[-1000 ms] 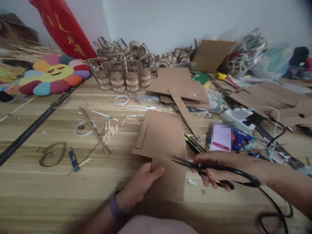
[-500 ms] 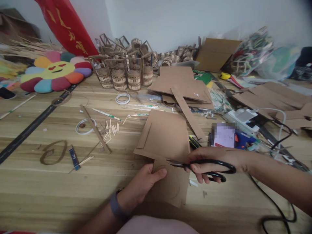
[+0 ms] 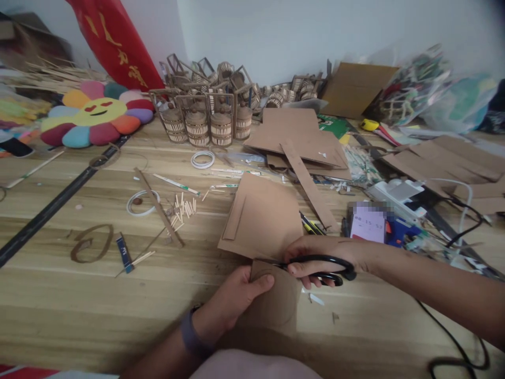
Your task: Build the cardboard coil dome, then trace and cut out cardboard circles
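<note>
My left hand (image 3: 244, 292) grips a piece of brown cardboard (image 3: 276, 305) by its upper left corner, thumb on top. A curved line, part of a drawn circle, shows on that piece. Black-handled scissors (image 3: 321, 263) are in my right hand (image 3: 307, 260), fingers closed round the handles. Their blades reach the cardboard's top edge, pointing left, and are mostly hidden by it. Just beyond lies a larger cardboard sheet (image 3: 264, 210) with a narrow strip (image 3: 235, 218) on its left side. A yellow and black tool (image 3: 311, 225) shows partly behind my right hand.
Small lidded baskets (image 3: 197, 126) stand at the back. Cut sticks (image 3: 185, 205), tape rolls (image 3: 202, 159) and a cardboard strip (image 3: 160, 208) lie left of centre. More cardboard (image 3: 292, 123) is stacked behind. At right are a timer (image 3: 369, 222), a power strip (image 3: 398, 197) and a black cable (image 3: 445, 326).
My right hand and the scissors have moved left, with the blades further across the cardboard and the handles closer together. My left hand keeps its hold. The view has shifted slightly.
</note>
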`<state>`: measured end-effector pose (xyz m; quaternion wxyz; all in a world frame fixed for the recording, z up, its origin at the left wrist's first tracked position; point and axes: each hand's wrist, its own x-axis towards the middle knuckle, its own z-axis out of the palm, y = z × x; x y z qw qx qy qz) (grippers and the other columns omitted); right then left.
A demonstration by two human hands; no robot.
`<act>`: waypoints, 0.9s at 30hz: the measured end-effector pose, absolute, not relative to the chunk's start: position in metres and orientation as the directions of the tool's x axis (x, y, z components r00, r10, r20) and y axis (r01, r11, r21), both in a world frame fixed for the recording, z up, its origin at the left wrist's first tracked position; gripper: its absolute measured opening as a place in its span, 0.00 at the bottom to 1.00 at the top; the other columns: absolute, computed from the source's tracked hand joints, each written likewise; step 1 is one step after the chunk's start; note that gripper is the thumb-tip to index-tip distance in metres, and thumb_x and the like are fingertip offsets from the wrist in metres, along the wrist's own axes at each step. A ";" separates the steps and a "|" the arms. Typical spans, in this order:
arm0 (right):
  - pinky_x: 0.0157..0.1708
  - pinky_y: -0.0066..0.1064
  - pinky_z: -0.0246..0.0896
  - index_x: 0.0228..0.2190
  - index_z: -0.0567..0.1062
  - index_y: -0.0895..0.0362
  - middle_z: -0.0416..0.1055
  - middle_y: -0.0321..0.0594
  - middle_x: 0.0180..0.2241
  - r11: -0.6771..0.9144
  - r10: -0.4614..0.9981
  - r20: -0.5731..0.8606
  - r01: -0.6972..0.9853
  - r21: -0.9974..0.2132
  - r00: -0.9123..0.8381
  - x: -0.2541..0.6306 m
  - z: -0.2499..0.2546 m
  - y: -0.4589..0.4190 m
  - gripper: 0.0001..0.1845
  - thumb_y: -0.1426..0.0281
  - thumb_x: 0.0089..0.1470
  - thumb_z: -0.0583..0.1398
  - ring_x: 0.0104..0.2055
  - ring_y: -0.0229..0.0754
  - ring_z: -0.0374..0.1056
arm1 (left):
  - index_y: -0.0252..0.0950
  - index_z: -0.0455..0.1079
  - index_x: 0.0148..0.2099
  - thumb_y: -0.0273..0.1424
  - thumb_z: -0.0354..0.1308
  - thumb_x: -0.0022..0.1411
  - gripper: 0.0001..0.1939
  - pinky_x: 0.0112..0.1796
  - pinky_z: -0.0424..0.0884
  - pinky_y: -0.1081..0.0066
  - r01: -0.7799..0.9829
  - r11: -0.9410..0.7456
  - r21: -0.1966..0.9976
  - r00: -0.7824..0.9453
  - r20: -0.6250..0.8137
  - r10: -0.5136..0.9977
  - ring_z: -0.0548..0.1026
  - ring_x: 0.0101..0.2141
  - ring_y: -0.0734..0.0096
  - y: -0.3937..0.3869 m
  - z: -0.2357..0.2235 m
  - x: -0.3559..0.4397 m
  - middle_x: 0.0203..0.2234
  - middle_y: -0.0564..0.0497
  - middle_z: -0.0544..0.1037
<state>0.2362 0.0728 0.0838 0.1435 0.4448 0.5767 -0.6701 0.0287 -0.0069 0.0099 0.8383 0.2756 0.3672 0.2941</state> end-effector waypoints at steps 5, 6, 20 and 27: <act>0.14 0.18 0.58 0.26 0.68 0.57 0.67 0.33 0.21 -0.271 0.329 -0.741 0.694 -0.668 -0.585 0.234 0.082 0.074 0.36 0.35 0.40 0.62 0.20 0.30 0.61 | 0.33 0.81 0.40 0.46 0.71 0.48 0.23 0.41 0.70 0.67 -0.275 0.666 0.693 0.550 -0.455 0.700 0.78 0.34 0.62 -0.006 0.009 0.027 0.30 0.47 0.83; 0.14 0.18 0.59 0.26 0.68 0.57 0.67 0.33 0.21 -0.265 0.332 -0.739 0.694 -0.669 -0.586 0.234 0.082 0.074 0.36 0.35 0.41 0.61 0.20 0.30 0.61 | 0.33 0.81 0.40 0.47 0.71 0.48 0.23 0.41 0.70 0.67 -0.273 0.665 0.695 0.550 -0.454 0.701 0.78 0.34 0.63 -0.006 0.009 0.027 0.30 0.48 0.83; 0.10 0.16 0.50 0.30 0.72 0.58 0.62 0.25 0.15 -0.238 0.405 -0.692 0.662 -0.711 -0.598 0.237 0.078 0.068 0.31 0.42 0.43 0.65 0.13 0.26 0.54 | 0.34 0.82 0.36 0.45 0.74 0.44 0.22 0.36 0.69 0.73 -0.314 0.698 0.644 0.560 -0.468 0.684 0.76 0.29 0.71 -0.003 0.016 0.020 0.27 0.50 0.82; 0.14 0.17 0.57 0.32 0.72 0.58 0.62 0.26 0.20 -0.236 0.362 -0.644 0.602 -0.763 -0.675 0.241 0.070 0.071 0.29 0.44 0.45 0.66 0.17 0.27 0.57 | 0.33 0.81 0.35 0.45 0.75 0.42 0.22 0.36 0.69 0.73 -0.321 0.723 0.612 0.592 -0.466 0.658 0.74 0.28 0.71 -0.002 0.018 0.020 0.25 0.50 0.81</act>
